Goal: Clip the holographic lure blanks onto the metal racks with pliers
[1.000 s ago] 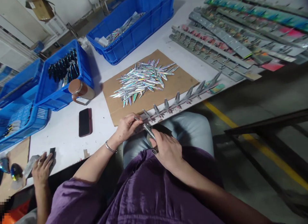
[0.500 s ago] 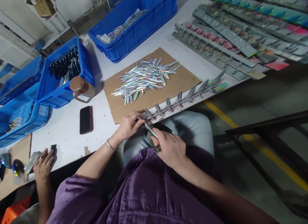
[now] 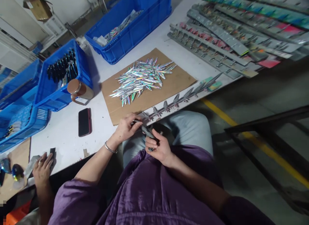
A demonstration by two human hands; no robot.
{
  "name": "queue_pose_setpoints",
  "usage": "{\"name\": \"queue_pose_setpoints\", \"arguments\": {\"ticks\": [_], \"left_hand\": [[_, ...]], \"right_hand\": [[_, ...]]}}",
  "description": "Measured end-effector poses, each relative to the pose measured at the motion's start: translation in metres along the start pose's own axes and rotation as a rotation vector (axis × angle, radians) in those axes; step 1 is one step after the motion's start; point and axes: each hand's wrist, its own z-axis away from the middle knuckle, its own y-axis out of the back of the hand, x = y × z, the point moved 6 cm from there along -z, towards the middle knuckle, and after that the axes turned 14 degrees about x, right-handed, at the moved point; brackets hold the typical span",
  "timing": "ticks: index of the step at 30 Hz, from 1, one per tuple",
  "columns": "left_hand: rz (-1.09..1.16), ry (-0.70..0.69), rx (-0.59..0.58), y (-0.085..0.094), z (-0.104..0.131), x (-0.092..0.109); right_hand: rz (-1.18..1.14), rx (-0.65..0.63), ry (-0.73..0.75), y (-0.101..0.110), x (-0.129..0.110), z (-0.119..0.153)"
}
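My left hand (image 3: 127, 127) is closed in a pinch at the table's front edge. Between its thumb and forefinger is a slim grey piece, mostly hidden by the fingers. My right hand (image 3: 160, 147) wraps round a grey hand tool (image 3: 147, 132) that looks like pliers, its head pointing at the left fingertips. Beside the left fingers begins a narrow strip (image 3: 159, 113) along the table edge, with several grey fish-shaped lure bodies (image 3: 176, 98) standing on it. Behind it, a pile of shiny silver lure pieces (image 3: 141, 78) lies on a cardboard sheet (image 3: 109, 105).
Metal racks (image 3: 217, 31) are stacked at the right. Blue crates (image 3: 130, 38) stand along the back and left. A lidded mug (image 3: 80, 91) and a phone (image 3: 84, 122) are left of the cardboard. Another person's hand (image 3: 42, 167) rests at far left.
My right hand has turned palm-up and moved slightly left, showing more of the grey tool. My left hand keeps its pinch. The whole view has shifted slightly.
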Motion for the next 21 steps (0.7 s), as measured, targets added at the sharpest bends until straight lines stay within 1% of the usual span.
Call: {"name": "queue_pose_setpoints", "arguments": {"ticks": [2,5,7,8,9,12,13,14,15,17,19,21], "left_hand": [[0.022,-0.012,0.001,-0.001,-0.001,0.005],[0.065,-0.013,-0.067,-0.002,-0.004,0.010],[0.074,0.019,-0.101,0.004,-0.011,0.004],[0.053,0.048,-0.080,0.011,-0.017,-0.003],[0.009,0.083,-0.021,0.021,-0.025,-0.013],[-0.206,0.177,0.245,0.057,-0.051,-0.048],[-0.264,0.186,0.296,0.065,-0.060,-0.058],[-0.307,0.179,0.312,0.069,-0.069,-0.066],[-0.343,0.161,0.299,0.068,-0.078,-0.072],[-0.436,0.114,0.228,0.060,-0.094,-0.077],[-0.595,0.091,0.146,0.048,-0.106,-0.077],[-0.780,0.116,0.067,0.039,-0.110,-0.072]], "right_hand": [[-0.086,0.009,-0.039,0.003,0.000,0.001],[-0.157,0.038,-0.049,0.010,-0.001,0.001],[-0.169,0.043,-0.050,0.013,-0.002,-0.001],[-0.165,0.038,-0.048,0.014,-0.002,-0.002],[-0.159,0.031,-0.045,0.015,-0.002,-0.004],[-0.139,0.006,-0.043,0.017,0.000,-0.008],[-0.131,-0.001,-0.046,0.017,0.000,-0.009],[-0.122,-0.007,-0.051,0.017,0.001,-0.011],[-0.110,-0.012,-0.055,0.018,0.002,-0.012],[-0.082,-0.016,-0.063,0.018,0.002,-0.013],[-0.048,-0.007,-0.069,0.017,0.001,-0.014],[-0.002,0.022,-0.071,0.016,0.000,-0.011]]}}
